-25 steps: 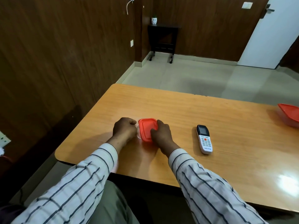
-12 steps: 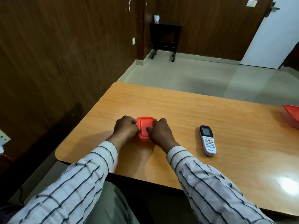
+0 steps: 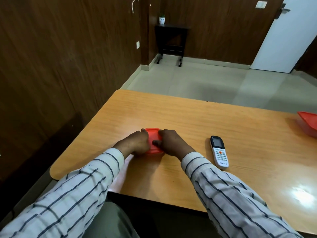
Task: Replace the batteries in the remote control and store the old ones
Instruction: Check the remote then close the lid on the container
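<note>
A small container with an orange lid [image 3: 153,134] sits on the wooden table [image 3: 188,121] in front of me. My left hand [image 3: 135,142] grips its left side and my right hand [image 3: 169,141] presses on its right side, with the thumb on the lid. Both hands cover much of the container, and what it holds is hidden. A white remote control [image 3: 219,152] with a dark screen lies face up to the right of my right hand, untouched. No batteries are visible.
A second orange-lidded container [image 3: 308,122] sits at the table's far right edge. A dark wood-panelled wall runs along the left. A small black side table [image 3: 171,40] with a white pot stands in the far corner, and a white door [image 3: 283,35] is at back right.
My hands have closed in over the orange-lidded container, now covering more of its lid. The view has shifted slightly; the remote has not moved on the table.
</note>
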